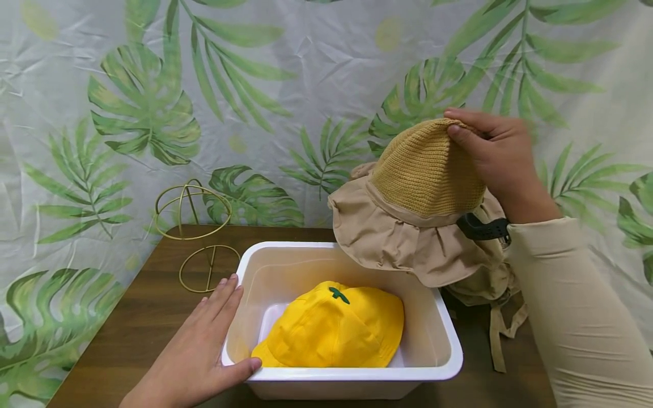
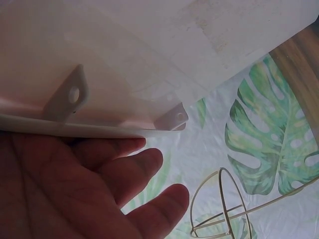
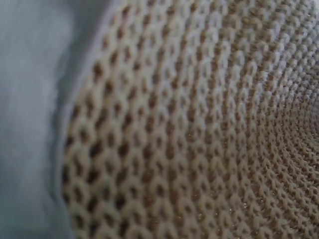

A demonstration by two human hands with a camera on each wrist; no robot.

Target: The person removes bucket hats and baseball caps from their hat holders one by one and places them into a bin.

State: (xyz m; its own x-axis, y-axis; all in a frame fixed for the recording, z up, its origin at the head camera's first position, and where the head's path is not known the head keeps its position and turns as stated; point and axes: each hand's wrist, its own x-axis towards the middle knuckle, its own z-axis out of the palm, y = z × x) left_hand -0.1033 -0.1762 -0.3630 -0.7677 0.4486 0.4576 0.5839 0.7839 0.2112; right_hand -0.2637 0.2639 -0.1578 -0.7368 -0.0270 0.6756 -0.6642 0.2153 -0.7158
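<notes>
My right hand (image 1: 510,153) pinches the top of a sun hat with a mustard knit crown (image 1: 428,170) and a beige ruffled fabric brim. The hat hangs over the back right of a white plastic tub (image 1: 352,374); its knit fills most of the right wrist view (image 3: 189,119). My left hand (image 1: 199,340) rests along the tub's left rim, fingers extended outside it and thumb at the front left corner. The left wrist view shows those fingers (image 2: 134,174) against the rim. A yellow cap (image 1: 331,328) with a green sprout mark lies inside the tub.
Behind the held hat is more beige fabric (image 1: 479,289) with hanging straps (image 1: 497,340), partly hidden. A gold wire stand (image 1: 204,235) is behind the tub's left side. A leaf-print cloth (image 1: 316,73) hangs behind the wooden table (image 1: 122,317).
</notes>
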